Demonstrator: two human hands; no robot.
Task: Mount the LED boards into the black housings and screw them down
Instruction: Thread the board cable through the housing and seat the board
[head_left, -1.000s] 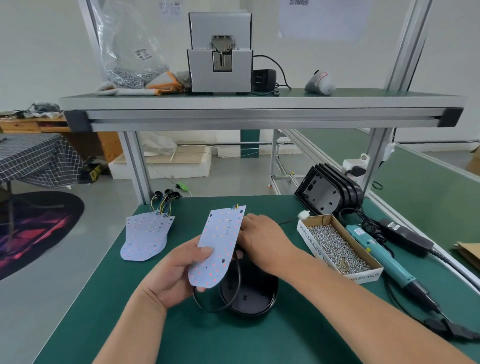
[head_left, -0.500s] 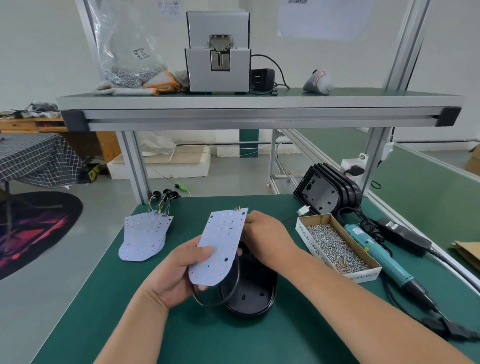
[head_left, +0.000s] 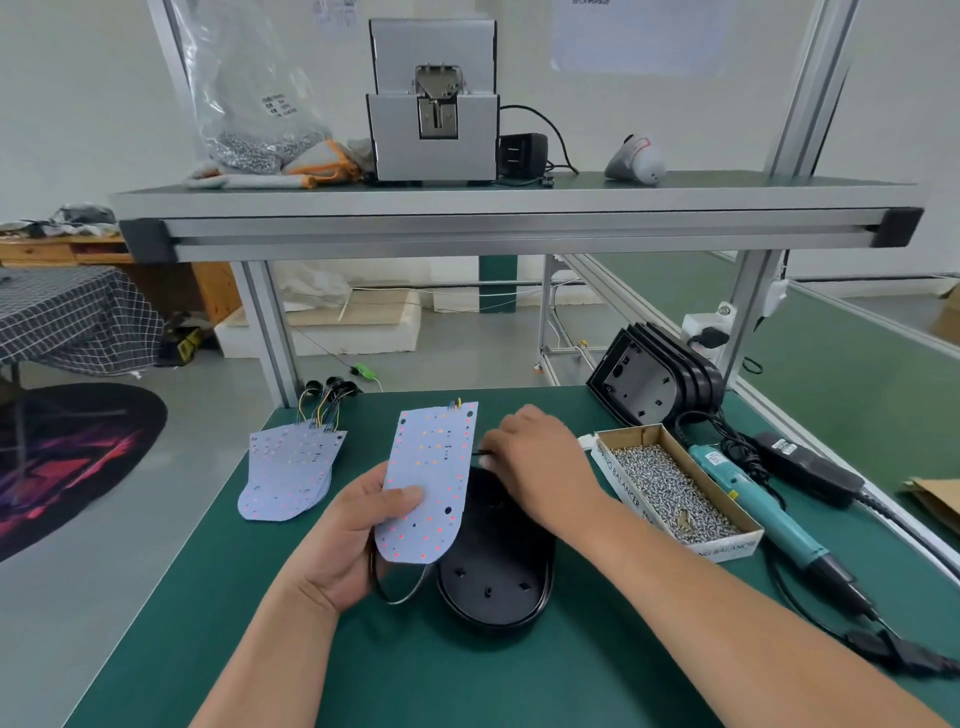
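A fanned stack of pale, round-ended boards (head_left: 288, 475) lies on the green counter (head_left: 208, 597); the left hand (head_left: 353, 535) has its fingers gripping a flat LED board (head_left: 431, 478), tilted over the glossy black oval housing (head_left: 493, 566); the right hand (head_left: 540, 457) pinches a thin black wire (head_left: 482, 452), hiding the housing's far end.

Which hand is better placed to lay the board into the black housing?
Probably the left hand: it holds the board at the housing's edge, while the right hand pinches a wire.
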